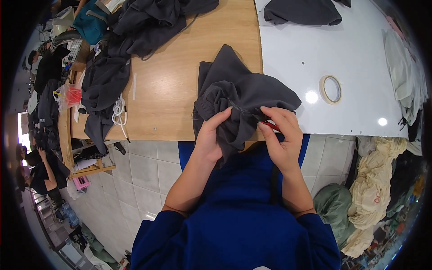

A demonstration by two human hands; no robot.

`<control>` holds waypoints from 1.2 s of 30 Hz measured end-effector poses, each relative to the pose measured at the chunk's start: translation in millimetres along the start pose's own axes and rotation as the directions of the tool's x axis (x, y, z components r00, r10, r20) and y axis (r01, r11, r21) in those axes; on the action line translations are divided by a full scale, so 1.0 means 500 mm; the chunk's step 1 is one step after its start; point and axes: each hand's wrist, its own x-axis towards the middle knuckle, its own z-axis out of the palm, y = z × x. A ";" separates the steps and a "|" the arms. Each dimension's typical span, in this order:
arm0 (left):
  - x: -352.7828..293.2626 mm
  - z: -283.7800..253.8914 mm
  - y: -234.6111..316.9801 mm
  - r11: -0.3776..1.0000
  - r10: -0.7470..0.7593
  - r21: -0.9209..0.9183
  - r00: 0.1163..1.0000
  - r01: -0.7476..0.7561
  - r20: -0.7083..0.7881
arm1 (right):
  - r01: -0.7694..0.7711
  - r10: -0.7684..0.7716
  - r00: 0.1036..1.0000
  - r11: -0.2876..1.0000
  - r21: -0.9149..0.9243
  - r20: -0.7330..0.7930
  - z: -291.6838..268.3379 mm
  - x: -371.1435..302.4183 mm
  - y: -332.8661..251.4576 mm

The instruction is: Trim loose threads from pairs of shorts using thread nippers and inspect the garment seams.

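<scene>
A dark grey garment [265, 90] lies bunched at the table's front edge, across the join between the wood and white tops. A gathered band and a stitched seam show on it. My left hand [210, 143] grips the garment near the band, thumb on top and the other fingers hidden under the cloth. Between the fingers of my right hand [287, 139] is a small red-handled tool [271, 126], its tip at the cloth beside the seam. Its working end is hidden, so its exact kind does not show. The right fingertips also touch the fabric.
More dark grey garments [148, 20] are heaped at the far left, with a white cord [119, 112] by them. A roll of tape [322, 90] lies on the white top [360, 54] at right. Cream cloth [375, 180] is piled below right. Another person [42, 173] is far left.
</scene>
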 end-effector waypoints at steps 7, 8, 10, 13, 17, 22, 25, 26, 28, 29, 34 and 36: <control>0.013 -0.036 0.003 0.956 -0.159 -0.208 0.960 0.208 0.229 | -0.172 0.151 0.982 0.963 0.209 0.114 0.000 -0.007 -0.007; 0.011 -0.040 0.003 0.943 -0.177 -0.229 0.947 0.241 0.267 | -0.243 0.220 0.965 0.955 0.170 0.141 0.002 -0.006 -0.016; 0.008 -0.044 0.004 0.942 -0.175 -0.230 0.941 0.246 0.288 | -0.234 0.217 0.968 0.960 0.154 0.122 0.011 0.004 -0.013; -0.005 -0.036 0.010 0.971 -0.134 -0.160 0.959 0.177 0.249 | -0.162 0.162 0.987 0.971 0.177 0.013 0.008 0.006 0.015; -0.021 -0.038 0.028 0.982 0.080 0.155 0.985 -0.104 0.153 | -0.310 0.378 0.913 0.888 0.339 -0.154 -0.023 0.013 0.054; -0.007 -0.059 0.052 0.961 0.118 0.250 0.993 -0.118 0.014 | -0.441 0.533 0.840 0.780 0.444 -0.103 -0.067 0.017 0.089; 0.001 -0.064 0.063 0.978 0.080 0.191 0.997 -0.079 0.003 | -0.453 0.551 0.832 0.741 0.496 -0.063 -0.064 0.009 0.089; 0.003 -0.065 0.064 0.978 0.083 0.190 0.997 -0.081 0.002 | -0.453 0.550 0.833 0.740 0.497 -0.060 -0.063 0.009 0.088; 0.005 -0.067 0.067 0.969 0.095 0.230 0.995 -0.091 -0.006 | -0.438 0.531 0.845 0.750 0.496 -0.057 -0.061 0.011 0.086; 0.003 -0.065 0.066 0.969 0.095 0.229 0.995 -0.092 -0.005 | -0.437 0.530 0.846 0.751 0.495 -0.057 -0.061 0.012 0.088; -0.041 -0.095 0.028 0.723 -0.140 0.691 0.972 -0.029 0.187 | -0.443 0.599 0.756 0.765 0.468 -0.265 -0.085 0.012 0.130; -0.038 -0.103 -0.005 0.734 -0.378 0.676 0.865 0.062 0.331 | -0.358 0.608 0.744 0.714 0.602 -0.279 -0.106 0.013 0.148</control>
